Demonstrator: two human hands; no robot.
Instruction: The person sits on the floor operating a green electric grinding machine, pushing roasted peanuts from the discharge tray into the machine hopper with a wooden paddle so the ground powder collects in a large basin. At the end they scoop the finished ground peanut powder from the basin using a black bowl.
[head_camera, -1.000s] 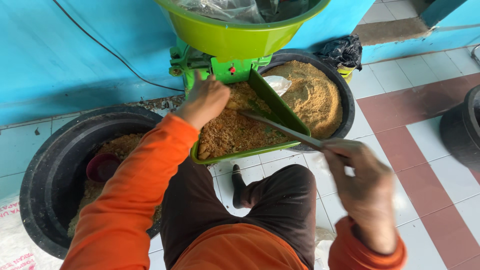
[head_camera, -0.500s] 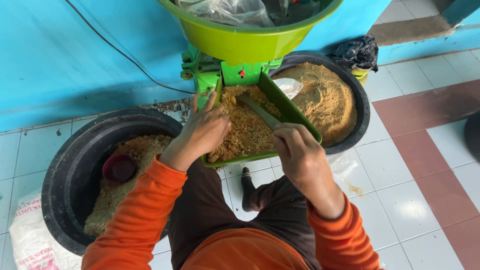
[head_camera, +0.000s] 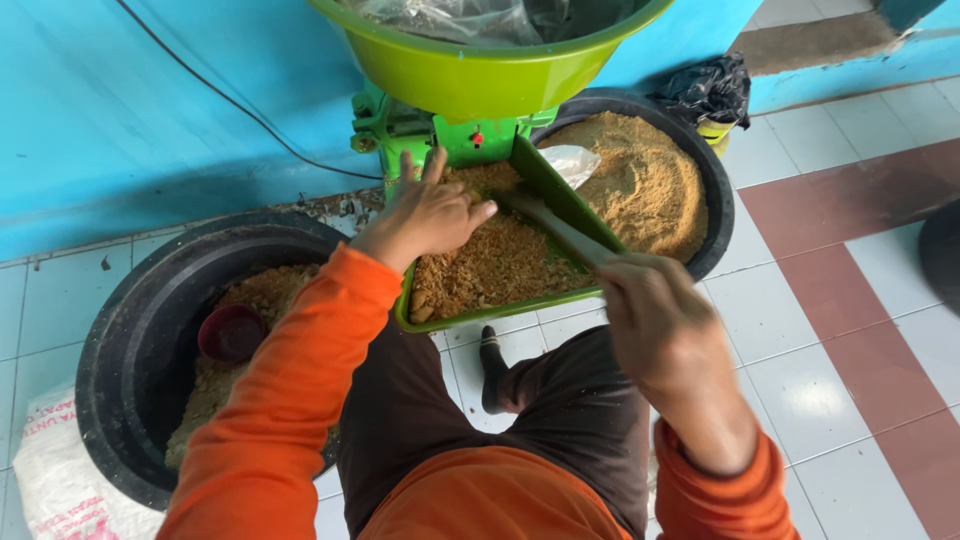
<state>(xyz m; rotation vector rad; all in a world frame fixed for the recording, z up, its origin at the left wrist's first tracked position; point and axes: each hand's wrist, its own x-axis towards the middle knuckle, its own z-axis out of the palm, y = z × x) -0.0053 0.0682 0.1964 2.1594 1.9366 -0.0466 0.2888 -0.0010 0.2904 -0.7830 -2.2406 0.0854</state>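
Note:
A green tray (head_camera: 500, 309) under a green machine (head_camera: 420, 128) holds coarse brown meal (head_camera: 500, 265). My left hand (head_camera: 425, 212) rests flat on the tray's upper left part, fingers spread on the meal. My right hand (head_camera: 650, 310) is closed around the handle of a long flat stick (head_camera: 555, 225), whose tip reaches into the meal near the machine's outlet. A lime-green hopper bowl (head_camera: 480, 70) sits on top of the machine.
A black tub (head_camera: 130, 340) at the left holds brown meal and a dark red bowl (head_camera: 232, 332). Another black tub (head_camera: 715, 190) at the right holds finer meal and a clear bag. A white sack (head_camera: 60, 480), black bag (head_camera: 705, 90), blue wall, tiled floor.
My right hand has moved in from the right and brought the stick deeper into the tray. My left hand stayed on the meal and spread its fingers.

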